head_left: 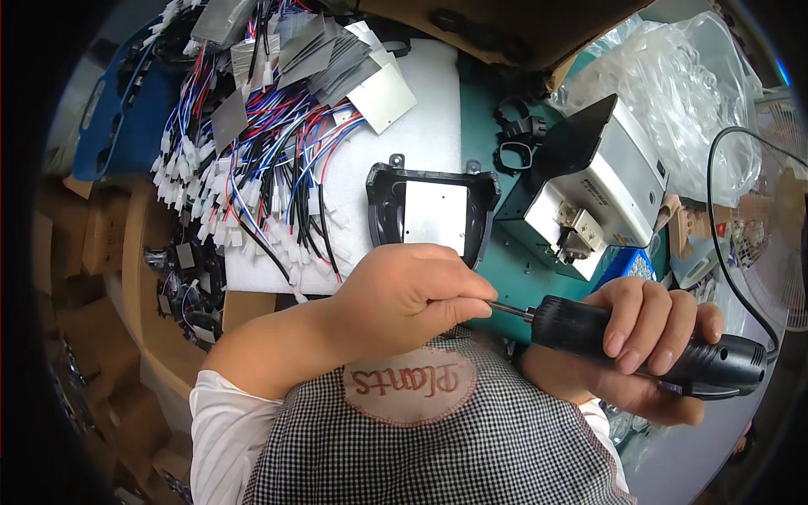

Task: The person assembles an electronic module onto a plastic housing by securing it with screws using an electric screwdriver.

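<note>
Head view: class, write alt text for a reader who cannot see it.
A right hand grips a black electric screwdriver whose bit meets the left hand's pinched fingertips. Beyond lie a black frame and bundled wires.

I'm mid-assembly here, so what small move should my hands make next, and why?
Probably swing the electric screwdriver toward the black frame: the left hand pinches at its bit tip, seemingly seating something, and the right hand grips the handle.
</note>
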Demonstrator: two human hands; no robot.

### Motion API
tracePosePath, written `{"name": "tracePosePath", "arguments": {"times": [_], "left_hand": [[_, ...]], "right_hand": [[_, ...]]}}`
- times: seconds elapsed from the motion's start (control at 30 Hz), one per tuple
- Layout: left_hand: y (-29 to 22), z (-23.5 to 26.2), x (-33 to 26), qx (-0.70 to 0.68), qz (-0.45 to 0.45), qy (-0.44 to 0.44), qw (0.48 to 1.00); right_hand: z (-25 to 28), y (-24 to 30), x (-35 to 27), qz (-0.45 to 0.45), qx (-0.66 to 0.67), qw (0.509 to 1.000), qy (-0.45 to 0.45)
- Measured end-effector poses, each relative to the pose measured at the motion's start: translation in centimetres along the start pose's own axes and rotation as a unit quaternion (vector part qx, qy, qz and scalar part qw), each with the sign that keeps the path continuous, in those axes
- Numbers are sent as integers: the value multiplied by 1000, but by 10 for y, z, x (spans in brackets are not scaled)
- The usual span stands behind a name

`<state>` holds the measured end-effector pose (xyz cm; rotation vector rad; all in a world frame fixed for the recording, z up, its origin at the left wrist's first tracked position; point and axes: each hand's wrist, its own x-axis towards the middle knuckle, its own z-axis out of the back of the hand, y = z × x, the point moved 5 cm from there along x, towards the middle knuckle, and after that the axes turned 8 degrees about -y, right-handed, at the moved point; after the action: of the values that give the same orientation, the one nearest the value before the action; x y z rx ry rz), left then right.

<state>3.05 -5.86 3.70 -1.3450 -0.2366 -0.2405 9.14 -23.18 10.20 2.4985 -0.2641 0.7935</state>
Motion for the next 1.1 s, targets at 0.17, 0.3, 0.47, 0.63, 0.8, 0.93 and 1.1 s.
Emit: {"name": "tracePosePath", "arguments": {"times": [0.17, 0.3, 0.47, 0.63, 0.8, 0.93, 1.1], "left_hand": [[1, 1, -3, -83, 27, -12, 996], [0, 2, -5, -76, 37, -4, 996], [10, -12, -19, -352, 168, 87, 917], [-7, 15, -8, -124, 43, 42, 990], [1, 57, -5, 199, -38, -93, 975], [18, 55, -3, 366, -32, -59, 928], [45, 52, -9, 294, 70, -42, 952]], "right_hand": [[-2, 0, 3, 1, 7, 1000, -27], [-5, -1, 4, -5, 15, 999, -39], [-6, -9, 6, -70, 80, 991, -79], [-10, -20, 5, -87, 68, 992, -67], [-18, -31, 10, -77, 0, 996, 34], [-29, -54, 7, -87, -40, 989, 117], [-35, -76, 4, -96, -55, 966, 232]]}}
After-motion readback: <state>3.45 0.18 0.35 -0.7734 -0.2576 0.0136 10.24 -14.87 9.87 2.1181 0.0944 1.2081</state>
